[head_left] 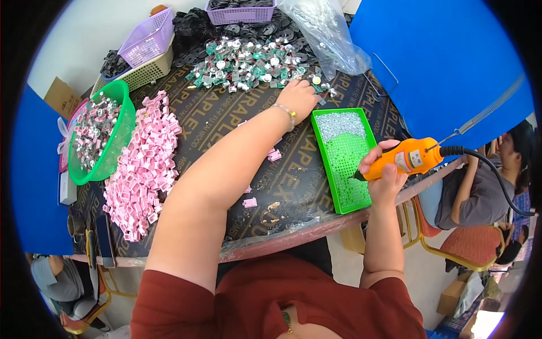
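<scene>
My left hand (297, 97) reaches across the table to the near right edge of a pile of small silver-and-green electronic parts (248, 61). Its fingers curl downward, their tips out of sight; what they pinch, if anything, is hidden. My right hand (387, 174) is wrapped round an orange electric screwdriver (409, 158), its dark tip pointing left. Below that tip is a green tray (336, 195) with a perforated bottom, small silver screws (341, 124) heaped at its far end. A few loose pink plastic pieces (249, 202) lie near my left forearm.
A large heap of pink plastic housings (144, 169) spreads at left, beside a green basket (129, 121) of assembled pieces. Purple baskets (148, 42), dark discs (271, 31) and a clear plastic bag (330, 37) are at the back. A coiled spring and black cable run from the screwdriver. Other people sit nearby.
</scene>
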Motion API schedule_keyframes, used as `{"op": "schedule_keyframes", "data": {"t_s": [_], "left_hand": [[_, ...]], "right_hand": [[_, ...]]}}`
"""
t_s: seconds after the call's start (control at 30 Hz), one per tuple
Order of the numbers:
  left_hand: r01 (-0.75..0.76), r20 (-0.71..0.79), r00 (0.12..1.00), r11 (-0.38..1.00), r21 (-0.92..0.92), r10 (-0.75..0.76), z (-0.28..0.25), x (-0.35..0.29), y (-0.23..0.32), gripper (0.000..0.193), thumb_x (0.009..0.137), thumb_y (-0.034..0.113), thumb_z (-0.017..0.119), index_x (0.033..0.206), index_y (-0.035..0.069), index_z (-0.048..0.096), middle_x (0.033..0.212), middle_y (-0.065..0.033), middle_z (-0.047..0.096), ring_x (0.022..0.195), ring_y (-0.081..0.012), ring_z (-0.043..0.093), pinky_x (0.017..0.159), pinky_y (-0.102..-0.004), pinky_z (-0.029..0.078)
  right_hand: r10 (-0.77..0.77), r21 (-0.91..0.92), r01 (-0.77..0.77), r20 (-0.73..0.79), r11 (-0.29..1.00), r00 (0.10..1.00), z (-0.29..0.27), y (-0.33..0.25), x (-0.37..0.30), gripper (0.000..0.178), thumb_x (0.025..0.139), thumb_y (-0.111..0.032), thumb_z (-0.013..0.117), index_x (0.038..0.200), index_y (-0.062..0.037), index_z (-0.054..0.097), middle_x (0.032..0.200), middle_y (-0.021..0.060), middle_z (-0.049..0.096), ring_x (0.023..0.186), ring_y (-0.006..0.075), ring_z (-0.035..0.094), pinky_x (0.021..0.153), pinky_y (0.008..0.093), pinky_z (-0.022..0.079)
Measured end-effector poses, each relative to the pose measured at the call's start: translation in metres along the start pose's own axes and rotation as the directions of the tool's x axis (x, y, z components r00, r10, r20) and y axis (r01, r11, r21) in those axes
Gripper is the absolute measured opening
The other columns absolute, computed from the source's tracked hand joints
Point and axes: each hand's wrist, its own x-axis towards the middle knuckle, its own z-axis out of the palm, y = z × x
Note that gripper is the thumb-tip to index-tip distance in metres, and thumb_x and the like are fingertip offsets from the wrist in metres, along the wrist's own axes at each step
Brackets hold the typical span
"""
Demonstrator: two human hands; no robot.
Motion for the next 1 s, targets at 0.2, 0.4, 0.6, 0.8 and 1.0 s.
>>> {"op": "schedule_keyframes", "data": {"t_s": [0.2, 0.4, 0.6, 0.8, 1.0], "left_hand": [[0.207, -0.061, 0.969, 0.922, -0.327, -0.239, -0.024, 0.002, -0.016, 0.015, 0.074, 0.009, 0.060, 0.086, 0.014, 0.068, 0.077, -0.0048, 0.067, 0.072, -0.0211, 0.063, 0.070, -0.0374, 0.049], [0.419, -0.013, 0.774, 0.527, -0.739, -0.633, -0.089, -0.041, -0.053, 0.017, 0.075, 0.007, 0.063, 0.091, 0.005, 0.068, 0.078, -0.0102, 0.068, 0.073, -0.0192, 0.066, 0.069, -0.0293, 0.052], [0.260, 0.175, 0.682, 0.012, -0.966, -0.710, -0.156, -0.119, -0.057, 0.008, 0.080, 0.003, 0.057, 0.087, 0.003, 0.054, 0.090, -0.0087, 0.063, 0.081, -0.0152, 0.061, 0.076, -0.0250, 0.046], [0.212, 0.325, 0.648, -0.248, -0.945, -0.689, -0.178, -0.190, -0.024, 0.009, 0.082, 0.001, 0.056, 0.082, 0.008, 0.050, 0.083, -0.0034, 0.059, 0.082, -0.0161, 0.062, 0.076, -0.0266, 0.047], [0.444, 0.342, 0.646, -0.029, -0.896, -0.683, -0.166, -0.222, 0.022, 0.016, 0.075, -0.002, 0.070, 0.084, 0.005, 0.057, 0.088, -0.0002, 0.062, 0.081, -0.0081, 0.056, 0.076, -0.0218, 0.046]], "right_hand": [[-0.034, -0.019, 0.034, 0.000, 0.999, 0.999, -0.002, -0.001, 0.002, 0.054, 0.079, -0.040, 0.072, 0.109, -0.0031, 0.046, 0.074, 0.0085, 0.057, 0.058, 0.0142, 0.056, 0.053, 0.0248, 0.048], [-0.023, 0.011, 0.023, 0.007, 1.000, 1.000, -0.005, 0.002, 0.002, 0.051, 0.080, -0.037, 0.071, 0.110, -0.0030, 0.046, 0.076, 0.0091, 0.057, 0.059, 0.0143, 0.056, 0.054, 0.0252, 0.048], [-0.039, 0.016, 0.038, 0.016, 0.999, 0.999, -0.004, 0.004, 0.002, 0.049, 0.081, -0.035, 0.070, 0.110, -0.0029, 0.046, 0.076, 0.0096, 0.058, 0.059, 0.0144, 0.056, 0.054, 0.0253, 0.048], [-0.057, -0.124, 0.055, -0.018, 0.991, 0.998, 0.000, 0.003, 0.005, 0.054, 0.082, -0.046, 0.066, 0.107, -0.0027, 0.046, 0.071, 0.0094, 0.055, 0.054, 0.0147, 0.054, 0.049, 0.0262, 0.046], [-0.052, -0.086, 0.050, -0.017, 0.995, 0.999, 0.003, 0.001, 0.003, 0.050, 0.082, -0.038, 0.069, 0.108, -0.0018, 0.047, 0.073, 0.0086, 0.056, 0.057, 0.0142, 0.056, 0.053, 0.0240, 0.047]]}}
